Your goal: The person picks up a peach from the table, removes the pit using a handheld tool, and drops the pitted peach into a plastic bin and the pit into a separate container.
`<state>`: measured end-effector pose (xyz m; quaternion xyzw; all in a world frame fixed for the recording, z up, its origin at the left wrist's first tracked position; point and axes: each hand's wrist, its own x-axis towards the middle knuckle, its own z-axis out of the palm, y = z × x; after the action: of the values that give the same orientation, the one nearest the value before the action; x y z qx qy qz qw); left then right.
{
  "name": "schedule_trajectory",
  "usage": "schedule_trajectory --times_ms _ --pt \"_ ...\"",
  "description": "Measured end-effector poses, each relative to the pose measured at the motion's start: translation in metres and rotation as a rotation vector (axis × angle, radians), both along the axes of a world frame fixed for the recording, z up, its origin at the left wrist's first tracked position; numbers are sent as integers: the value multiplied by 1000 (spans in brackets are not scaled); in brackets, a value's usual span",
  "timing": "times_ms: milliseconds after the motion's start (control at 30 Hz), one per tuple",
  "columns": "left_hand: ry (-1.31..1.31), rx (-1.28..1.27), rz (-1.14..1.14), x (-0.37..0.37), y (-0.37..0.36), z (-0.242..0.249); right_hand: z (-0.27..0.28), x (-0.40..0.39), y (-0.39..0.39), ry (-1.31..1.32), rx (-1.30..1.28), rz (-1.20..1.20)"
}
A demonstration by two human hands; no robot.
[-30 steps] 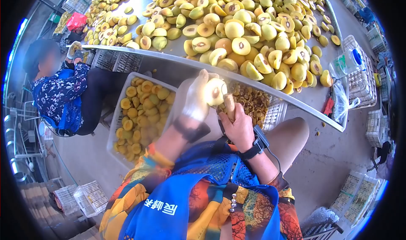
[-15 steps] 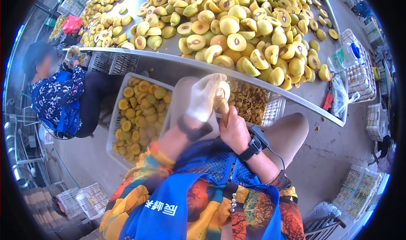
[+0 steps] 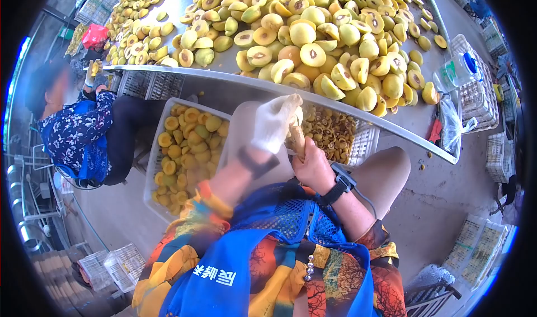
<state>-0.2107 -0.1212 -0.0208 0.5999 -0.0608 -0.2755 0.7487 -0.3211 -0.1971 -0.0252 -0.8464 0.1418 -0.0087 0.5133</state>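
White-gloved, your left hand (image 3: pixel 272 124) cups a peach half (image 3: pixel 298 116) just below the desk (image 3: pixel 224 81) while your right hand (image 3: pixel 313 169) grips the pitting tool (image 3: pixel 297 138); scooping comes next, I judge.

Halved yellow fruit (image 3: pixel 313 37) is lying piled across the metal tabletop (image 3: pixel 224 82), many pieces showing their pits. A clear water bottle (image 3: pixel 456 76) with a blue cap is lying at the tabletop's right end, beside a crumpled plastic bag (image 3: pixel 450 132). Below the tabletop's edge, a white crate (image 3: pixel 159 149) is holding pitted halves, and another crate (image 3: pixel 363 143) is holding brown pits. At the left, a seated co-worker in a floral sleeve (image 3: pixel 78 127) is reaching toward the tabletop. White crates (image 3: pixel 475 255) are standing on the floor at the right.
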Motion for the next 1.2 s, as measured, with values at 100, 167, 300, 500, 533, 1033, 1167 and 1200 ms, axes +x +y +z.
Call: schedule_trajectory --times_ms 100,167,300,500,533,1033,1167,1200 --pt "-54 34 35 -5 0 -8 -2 -2 4 83 95 -62" --pt "65 89 -199 14 6 4 -3 -5 6 122 65 -56" --pt "30 225 -458 34 10 12 -13 -5 1 36 -70 25" --pt "343 -82 -170 22 12 13 -11 8 -22 20 -102 29" --pt "353 -96 -128 20 10 10 -8 9 -21 4 -104 20" --pt "295 54 -132 9 7 20 -26 1 -31 -217 14 -336" --pt "312 -87 -36 8 3 7 -21 -5 -34 -148 -21 -284" --pt "302 -126 17 8 3 1 -19 -8 -30 -158 -67 -250"
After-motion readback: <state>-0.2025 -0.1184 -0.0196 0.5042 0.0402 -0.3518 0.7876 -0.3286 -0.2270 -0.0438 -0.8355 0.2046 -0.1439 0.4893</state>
